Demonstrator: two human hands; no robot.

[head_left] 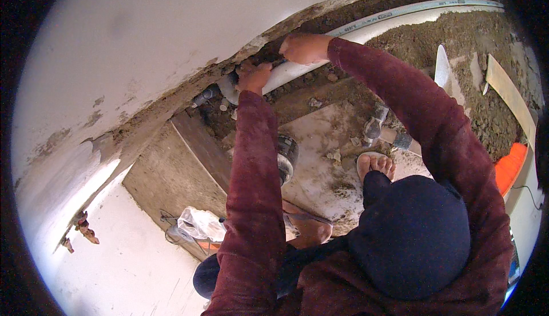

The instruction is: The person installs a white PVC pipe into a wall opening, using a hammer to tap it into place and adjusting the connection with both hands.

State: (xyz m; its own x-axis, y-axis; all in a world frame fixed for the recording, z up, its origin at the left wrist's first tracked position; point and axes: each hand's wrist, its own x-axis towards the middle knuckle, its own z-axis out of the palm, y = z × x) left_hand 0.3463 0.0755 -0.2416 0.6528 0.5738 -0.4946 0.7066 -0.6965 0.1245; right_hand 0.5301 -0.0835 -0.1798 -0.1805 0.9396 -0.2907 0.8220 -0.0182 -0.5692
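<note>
Fingers (247, 71) of your left hand (255, 78) curl inward near the left end of the white pipe (285, 76), which lies along the foot of the wall (143, 42). Your right hand (305, 48) bends over the pipe. How far either closes, or on what, I cannot tell. Your left arm (254, 184) reaches straight; your right arm (417, 96) bows outward.
</note>
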